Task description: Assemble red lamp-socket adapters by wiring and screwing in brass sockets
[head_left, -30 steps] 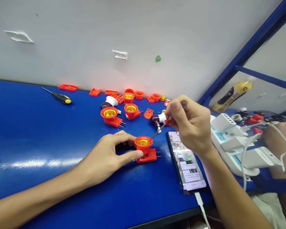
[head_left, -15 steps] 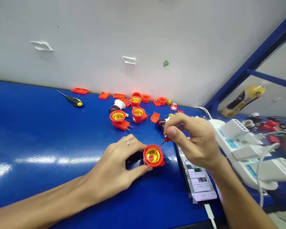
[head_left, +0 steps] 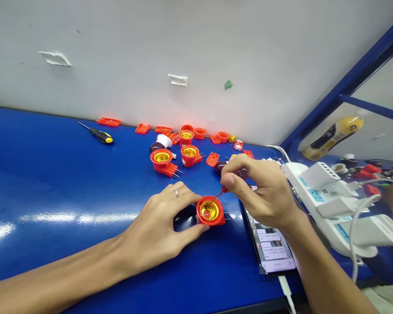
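My left hand (head_left: 165, 220) pinches a red plug-in lamp socket (head_left: 220, 218) between thumb and fingers, on the blue table. The socket's brass-coloured threaded cup faces up, and two metal prongs point right. In my right hand (head_left: 265, 187) is a screwdriver (head_left: 224, 189) with a red collar, its thin shaft slanting down into the cup. Its tip is inside the cup; whether it sits on a screw I cannot tell. Behind stand two similar red lamp sockets (head_left: 163, 163) (head_left: 191, 158) with prongs. Under my right hand lies a phone (head_left: 271, 248), partly hidden.
A black-and-yellow screwdriver (head_left: 100, 135) lies at the back left. Red plastic covers (head_left: 108, 122) and rings (head_left: 201, 133) line the wall. To the right are a white power strip (head_left: 336, 226) with chargers and cables, a blue frame bar (head_left: 350, 69) and a yellow bottle (head_left: 334, 137).
My right hand and the screwdriver have shifted slightly left, with the shaft now reaching the cup's upper left part. My left hand keeps its hold on the lamp socket.
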Demonstrator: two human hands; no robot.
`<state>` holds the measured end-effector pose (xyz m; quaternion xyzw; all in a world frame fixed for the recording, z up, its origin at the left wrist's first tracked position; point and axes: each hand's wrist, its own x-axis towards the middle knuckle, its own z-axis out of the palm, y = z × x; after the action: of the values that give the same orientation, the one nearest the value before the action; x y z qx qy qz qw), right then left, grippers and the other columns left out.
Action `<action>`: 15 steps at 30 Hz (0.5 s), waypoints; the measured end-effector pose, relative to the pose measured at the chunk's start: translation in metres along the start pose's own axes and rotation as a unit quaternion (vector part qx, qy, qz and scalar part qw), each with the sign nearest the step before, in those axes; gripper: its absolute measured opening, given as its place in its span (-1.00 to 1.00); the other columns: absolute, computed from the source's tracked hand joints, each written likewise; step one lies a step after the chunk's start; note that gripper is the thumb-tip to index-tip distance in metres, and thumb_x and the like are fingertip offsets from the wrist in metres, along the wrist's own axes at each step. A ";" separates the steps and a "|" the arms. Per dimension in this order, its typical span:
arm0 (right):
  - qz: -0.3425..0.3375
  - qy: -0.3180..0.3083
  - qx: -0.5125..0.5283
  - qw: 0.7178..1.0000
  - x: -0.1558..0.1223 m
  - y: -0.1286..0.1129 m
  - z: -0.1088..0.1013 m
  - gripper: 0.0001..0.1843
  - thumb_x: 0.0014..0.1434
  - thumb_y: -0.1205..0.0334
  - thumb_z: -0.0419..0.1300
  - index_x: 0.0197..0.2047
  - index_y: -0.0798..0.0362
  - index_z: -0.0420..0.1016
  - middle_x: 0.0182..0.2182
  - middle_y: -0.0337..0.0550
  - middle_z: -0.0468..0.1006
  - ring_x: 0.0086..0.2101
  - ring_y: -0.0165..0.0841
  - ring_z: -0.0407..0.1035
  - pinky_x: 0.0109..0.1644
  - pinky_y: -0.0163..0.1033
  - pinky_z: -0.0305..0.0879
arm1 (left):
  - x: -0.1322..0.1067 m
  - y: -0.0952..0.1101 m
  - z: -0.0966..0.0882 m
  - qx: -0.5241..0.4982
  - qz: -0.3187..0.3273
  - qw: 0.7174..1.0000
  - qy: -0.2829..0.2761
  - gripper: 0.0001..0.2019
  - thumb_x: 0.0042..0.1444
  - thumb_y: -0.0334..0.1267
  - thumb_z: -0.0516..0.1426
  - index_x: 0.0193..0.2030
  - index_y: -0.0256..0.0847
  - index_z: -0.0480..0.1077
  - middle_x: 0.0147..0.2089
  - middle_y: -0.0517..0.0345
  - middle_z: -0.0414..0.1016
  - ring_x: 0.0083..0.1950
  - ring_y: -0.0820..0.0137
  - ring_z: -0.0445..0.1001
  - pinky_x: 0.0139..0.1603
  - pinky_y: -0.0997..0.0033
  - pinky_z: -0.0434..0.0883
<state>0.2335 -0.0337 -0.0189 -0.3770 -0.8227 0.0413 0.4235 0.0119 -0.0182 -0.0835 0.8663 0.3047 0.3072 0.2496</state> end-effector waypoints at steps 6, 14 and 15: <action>0.006 -0.008 -0.025 1.000 0.002 -0.001 -0.001 -0.70 0.43 0.13 0.22 -0.37 0.03 0.45 -0.52 -0.31 0.53 -0.56 -0.52 0.30 -0.42 -0.36 0.18 | 0.001 0.002 0.000 0.004 -0.017 1.000 -0.011 -0.80 0.28 -0.20 0.26 0.02 -0.07 0.54 -0.09 0.21 0.63 -0.09 0.30 0.57 -0.05 0.30 0.47; 0.029 0.088 -0.082 0.992 0.003 0.002 0.013 -0.44 0.29 0.04 0.38 -0.61 0.04 0.26 -0.69 -0.40 0.27 -0.63 -0.56 0.08 -0.49 -0.28 -0.01 | 0.003 0.000 0.001 0.014 -0.011 1.000 -0.014 -0.80 0.23 -0.26 0.22 -0.01 -0.10 0.51 -0.13 0.19 0.64 -0.13 0.28 0.59 -0.13 0.31 0.47; 0.036 0.087 -0.080 0.992 0.003 0.002 0.013 -0.48 0.29 0.06 0.38 -0.60 0.04 0.30 -0.68 -0.39 0.31 -0.63 -0.55 0.12 -0.49 -0.28 0.02 | 0.004 0.000 0.001 0.015 -0.015 1.000 -0.015 -0.79 0.22 -0.25 0.22 0.00 -0.10 0.51 -0.12 0.19 0.63 -0.13 0.27 0.58 -0.13 0.31 0.47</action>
<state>0.2243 -0.0268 -0.0262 -0.4414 -0.7692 -0.0423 0.4602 0.0151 -0.0159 -0.0830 0.8699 0.3184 0.2857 0.2455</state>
